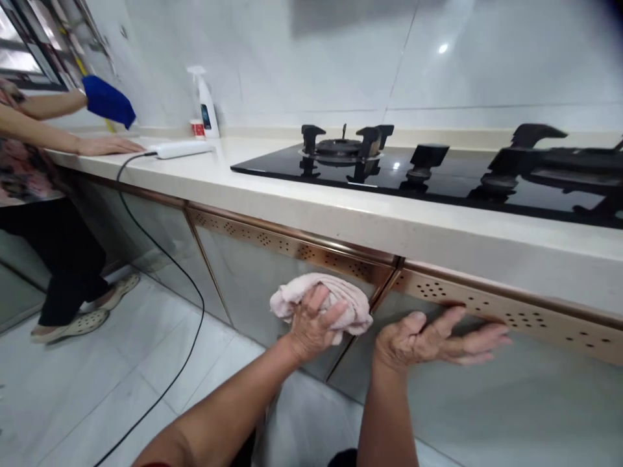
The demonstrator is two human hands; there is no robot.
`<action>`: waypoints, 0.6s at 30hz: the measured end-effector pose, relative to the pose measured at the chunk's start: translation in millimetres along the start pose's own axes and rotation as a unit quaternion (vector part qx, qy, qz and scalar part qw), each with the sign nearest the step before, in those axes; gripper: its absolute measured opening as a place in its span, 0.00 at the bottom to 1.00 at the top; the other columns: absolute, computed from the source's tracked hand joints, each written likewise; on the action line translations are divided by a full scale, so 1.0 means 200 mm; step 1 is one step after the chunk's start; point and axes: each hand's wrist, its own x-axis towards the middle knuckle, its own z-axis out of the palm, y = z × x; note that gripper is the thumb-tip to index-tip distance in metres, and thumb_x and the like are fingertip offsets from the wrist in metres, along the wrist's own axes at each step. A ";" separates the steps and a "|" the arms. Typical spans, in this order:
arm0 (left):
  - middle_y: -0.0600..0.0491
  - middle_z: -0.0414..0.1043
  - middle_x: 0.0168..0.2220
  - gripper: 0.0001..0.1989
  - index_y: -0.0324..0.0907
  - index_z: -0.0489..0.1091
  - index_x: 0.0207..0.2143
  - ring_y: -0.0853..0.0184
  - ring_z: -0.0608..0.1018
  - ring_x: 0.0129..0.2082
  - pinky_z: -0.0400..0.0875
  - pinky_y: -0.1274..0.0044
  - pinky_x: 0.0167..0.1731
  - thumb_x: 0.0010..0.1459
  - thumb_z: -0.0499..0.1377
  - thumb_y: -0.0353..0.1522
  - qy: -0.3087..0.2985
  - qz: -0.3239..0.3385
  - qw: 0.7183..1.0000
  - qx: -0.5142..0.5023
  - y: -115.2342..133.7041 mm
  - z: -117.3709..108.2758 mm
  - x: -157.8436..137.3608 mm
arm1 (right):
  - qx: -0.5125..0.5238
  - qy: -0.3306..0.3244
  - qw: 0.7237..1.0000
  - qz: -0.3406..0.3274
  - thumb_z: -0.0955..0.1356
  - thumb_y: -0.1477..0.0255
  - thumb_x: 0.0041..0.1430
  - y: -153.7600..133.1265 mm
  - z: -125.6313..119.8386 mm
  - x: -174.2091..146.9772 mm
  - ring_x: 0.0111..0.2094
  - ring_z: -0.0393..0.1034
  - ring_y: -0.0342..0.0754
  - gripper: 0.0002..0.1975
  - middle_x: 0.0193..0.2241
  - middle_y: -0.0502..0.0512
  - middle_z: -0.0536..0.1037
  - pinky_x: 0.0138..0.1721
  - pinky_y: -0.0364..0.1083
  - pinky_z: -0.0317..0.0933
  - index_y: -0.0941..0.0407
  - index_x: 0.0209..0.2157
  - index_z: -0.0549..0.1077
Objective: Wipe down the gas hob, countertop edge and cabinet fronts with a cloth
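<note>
A crumpled pale pink cloth (354,301) is under my left hand (311,324), its fingers curled over it. The cloth lies against a glass-fronted cabinet door (248,279), just below the copper-coloured perforated strip (292,248) along the top. My right hand (438,338) has its fingers spread and holds nothing. It is at the neighbouring cabinet door (511,395), with fingertips at the lower edge of that door's perforated strip (545,322). Whether the right fingers press on the door, I cannot tell.
Above the doors runs a white countertop (272,198) with a black gas hob (379,185). A spray bottle (207,107), a red-and-white cup (197,128) and a white device (178,150) with a black cable (199,305) stand leftward. Another person (29,162) holds a blue cloth (108,100).
</note>
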 end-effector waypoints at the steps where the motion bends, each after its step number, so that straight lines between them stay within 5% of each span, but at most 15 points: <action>1: 0.44 0.50 0.68 0.34 0.51 0.57 0.66 0.52 0.58 0.68 0.57 0.57 0.65 0.58 0.61 0.34 0.011 -0.024 1.000 -0.009 -0.02 -0.03 0.03 | -0.002 -0.004 1.000 0.001 0.58 0.66 0.70 0.00 0.00 0.00 0.70 0.42 0.69 0.28 0.70 0.68 0.50 0.60 0.80 0.38 0.47 0.70 0.55; 5: 0.39 0.39 0.70 0.40 0.49 0.46 0.69 0.49 0.49 0.71 0.54 0.52 0.65 0.60 0.61 0.36 0.066 -0.196 0.978 0.007 -0.01 -0.06 0.10 | -0.011 -0.014 1.000 0.012 0.59 0.67 0.69 -0.01 -0.01 0.00 0.70 0.42 0.68 0.29 0.70 0.68 0.51 0.61 0.78 0.38 0.48 0.69 0.55; 7: 0.39 0.39 0.69 0.40 0.49 0.47 0.69 0.47 0.49 0.70 0.54 0.51 0.64 0.59 0.63 0.37 0.061 -0.216 0.974 0.016 0.05 -0.01 0.05 | -0.021 -0.021 0.999 0.015 0.59 0.67 0.69 0.00 -0.01 -0.01 0.71 0.42 0.68 0.28 0.70 0.68 0.50 0.62 0.77 0.39 0.49 0.69 0.55; 13: 0.50 0.65 0.55 0.22 0.56 0.70 0.54 0.61 0.68 0.54 0.64 0.68 0.58 0.57 0.64 0.32 -0.119 0.020 0.993 -0.007 0.18 0.16 -0.45 | -0.029 -0.049 0.998 0.009 0.58 0.67 0.69 0.03 -0.02 -0.02 0.71 0.40 0.68 0.29 0.70 0.67 0.48 0.62 0.77 0.38 0.49 0.70 0.54; 18: 0.57 0.73 0.51 0.18 0.58 0.73 0.49 0.65 0.75 0.48 0.71 0.75 0.48 0.60 0.59 0.28 -0.290 0.055 0.955 -0.042 0.17 0.16 -0.70 | -0.054 -0.065 0.996 0.005 0.57 0.65 0.69 0.04 -0.02 -0.03 0.71 0.39 0.70 0.29 0.70 0.71 0.47 0.61 0.78 0.39 0.54 0.70 0.53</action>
